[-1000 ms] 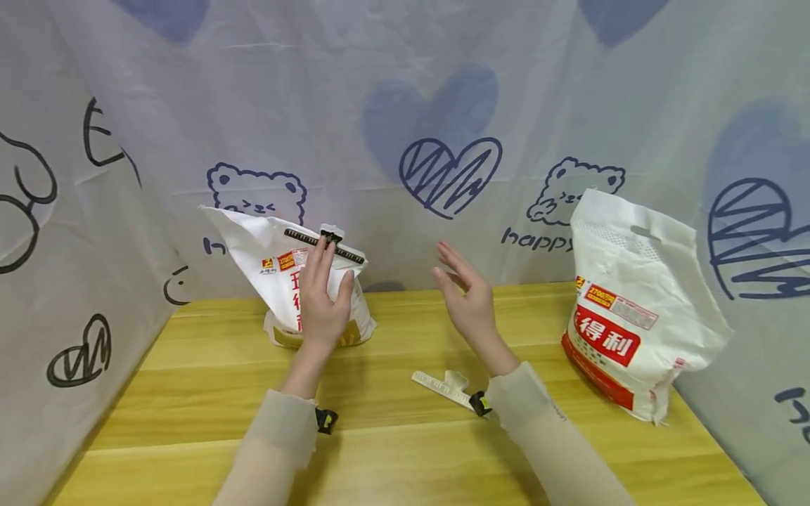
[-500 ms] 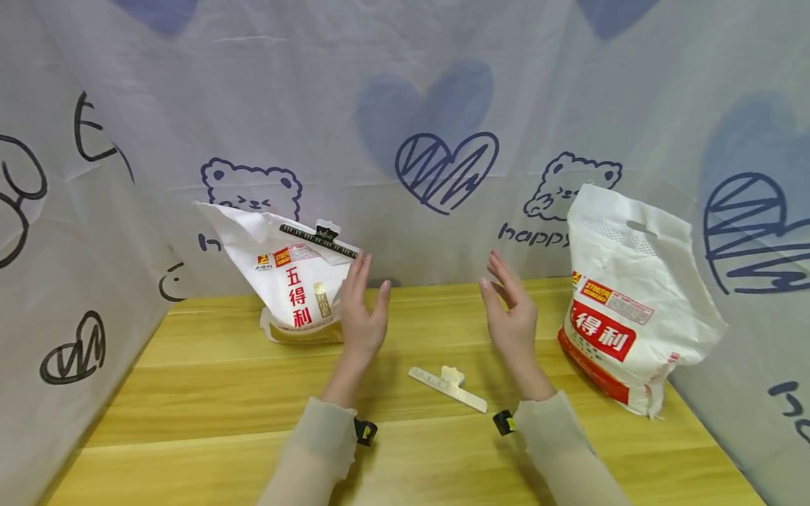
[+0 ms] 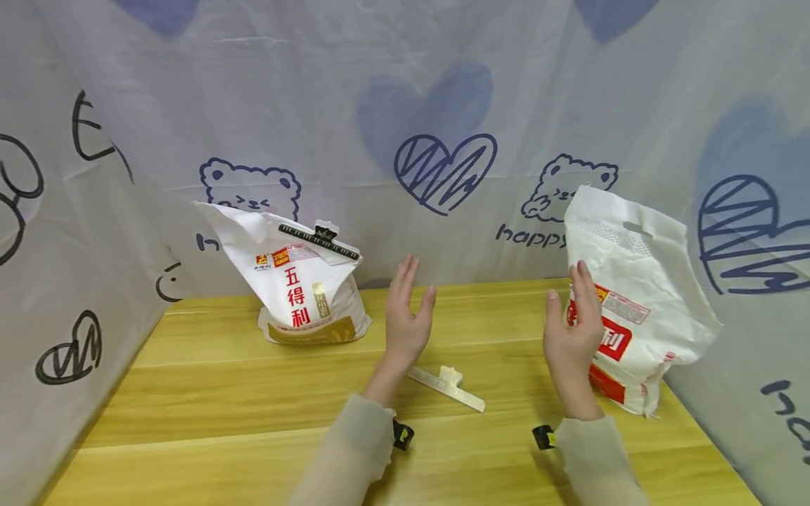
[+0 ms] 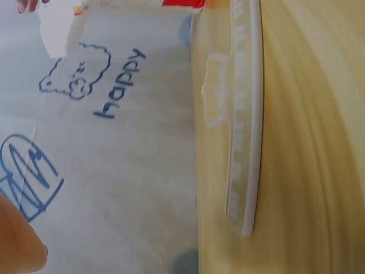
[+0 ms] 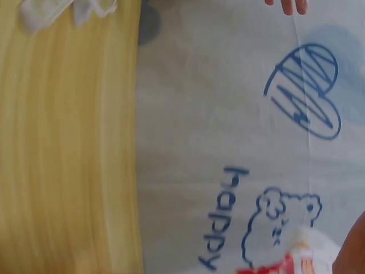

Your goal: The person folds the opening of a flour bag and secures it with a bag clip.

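My left hand (image 3: 408, 320) is raised over the table's middle, fingers straight and thumb apart, holding nothing. Just to its right lies a pale sealing clip (image 3: 448, 388) with a long ridged bar, also large in the left wrist view, where the clip (image 4: 245, 120) rests on the wood. My right hand (image 3: 574, 334), fingers extended, overlaps the left side of a white flour bag (image 3: 645, 302) with red print and a handle slot. The bag's top is unfolded. At left a second flour bag (image 3: 300, 288) has its top folded over under a black sealing clip (image 3: 319, 241).
The wooden table (image 3: 209, 393) meets a pale printed curtain (image 3: 443, 239) at its back and sides. Black wrist cameras (image 3: 403, 435) sit at both cuffs. The right bag stands near the table's right edge.
Both hands have moved right, the left away from the clipped bag, the right from mid-table to the unclipped bag. The bags and pale clip stay put.
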Demonstrator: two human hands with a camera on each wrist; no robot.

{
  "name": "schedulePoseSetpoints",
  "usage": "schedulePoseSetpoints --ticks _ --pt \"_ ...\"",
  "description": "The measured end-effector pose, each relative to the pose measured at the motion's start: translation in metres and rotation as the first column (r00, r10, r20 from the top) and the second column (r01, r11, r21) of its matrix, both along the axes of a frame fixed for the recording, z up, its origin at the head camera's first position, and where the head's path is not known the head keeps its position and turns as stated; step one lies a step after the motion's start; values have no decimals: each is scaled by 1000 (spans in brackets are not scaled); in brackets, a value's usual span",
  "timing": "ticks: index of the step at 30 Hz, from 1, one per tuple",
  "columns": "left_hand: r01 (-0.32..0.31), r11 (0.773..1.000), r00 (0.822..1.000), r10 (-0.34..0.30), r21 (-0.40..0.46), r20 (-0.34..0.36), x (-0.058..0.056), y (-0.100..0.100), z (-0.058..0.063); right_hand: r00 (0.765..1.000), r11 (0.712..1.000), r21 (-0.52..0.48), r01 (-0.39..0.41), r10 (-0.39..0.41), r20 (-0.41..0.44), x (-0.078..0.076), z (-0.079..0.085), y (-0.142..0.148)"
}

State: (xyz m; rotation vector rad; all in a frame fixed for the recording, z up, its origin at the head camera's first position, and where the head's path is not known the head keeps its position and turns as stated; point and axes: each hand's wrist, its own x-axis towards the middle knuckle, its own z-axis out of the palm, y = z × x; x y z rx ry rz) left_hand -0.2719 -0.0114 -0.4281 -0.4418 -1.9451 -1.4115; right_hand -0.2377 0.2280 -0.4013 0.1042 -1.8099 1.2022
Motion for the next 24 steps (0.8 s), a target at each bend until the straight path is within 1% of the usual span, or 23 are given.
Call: schedulePoseSetpoints --ticks 4,9,11,15,18,21,23,24 --pt "40 999 998 -40 -8 40 2 17 -1 994 994 37 98 -96 -47 8 -5 20" --pt "93 995 993 -90 -33 79 4 38 -1 978 977 71 199 -193 -81 20 -13 44" --pt "116 992 990 -111 -44 91 5 46 1 971 971 69 229 -223 -92 24 -15 54" --pt "142 986 986 -133 -83 103 4 63 2 951 954 39 297 -292 -100 31 -18 68" --pt "156 981 983 -143 -111 117 5 75 2 928 930 22 367 -363 -87 35 -22 75" --pt "180 975 976 -161 -127 143 5 87 3 911 913 -8 408 -407 -62 39 -25 82" --pt "196 971 970 -173 -133 170 5 95 3 914 914 -42 404 -405 -23 41 -26 84" --pt "208 969 965 -181 -134 189 5 99 4 920 918 -70 390 -391 4 41 -27 85"
